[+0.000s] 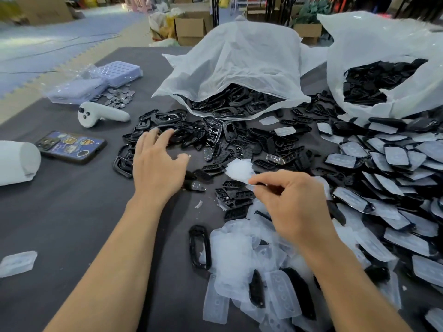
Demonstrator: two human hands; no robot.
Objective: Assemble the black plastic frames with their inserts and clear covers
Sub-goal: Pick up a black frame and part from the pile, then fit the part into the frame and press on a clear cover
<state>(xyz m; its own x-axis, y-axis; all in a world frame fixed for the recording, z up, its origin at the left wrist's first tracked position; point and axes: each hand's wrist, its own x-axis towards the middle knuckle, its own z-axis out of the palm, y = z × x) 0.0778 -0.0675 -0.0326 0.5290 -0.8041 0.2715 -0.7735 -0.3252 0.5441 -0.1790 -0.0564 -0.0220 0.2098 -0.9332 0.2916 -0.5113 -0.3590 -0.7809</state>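
Pinching a clear cover (239,170) in the right grip (292,204), thumb and forefinger clamped on it, just above the desk (72,212) and the scattered black inserts (236,195). Reaching with the left grip (155,168), fingers spread apart, holding nothing, at the heap of black frames (163,119).

Head camera looks forward and down, close over the table (72,212).

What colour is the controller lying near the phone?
The controller is white with dark buttons; head view.
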